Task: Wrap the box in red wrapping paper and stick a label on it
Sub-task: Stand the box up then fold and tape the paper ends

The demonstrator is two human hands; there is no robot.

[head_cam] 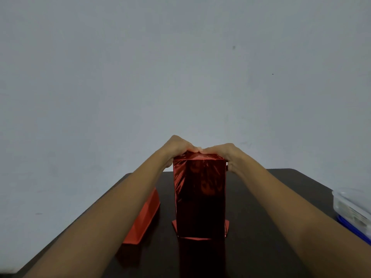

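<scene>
A tall box (199, 197) covered in shiny red wrapping paper stands upright on the dark table (261, 237). Paper flaps stick out at its bottom edge. My left hand (176, 146) lies over the top left of the box, its fingers curled over the far top edge. From the right, my right hand (224, 152) covers the top right corner, with its thumb against the right side. The fingertips of both hands meet at the top middle. The far side of the box is hidden.
A folded piece of red paper (143, 219) lies on the table left of the box, partly under my left forearm. A clear plastic container (353, 211) with a blue lid beneath it sits at the right edge. A plain grey wall stands behind.
</scene>
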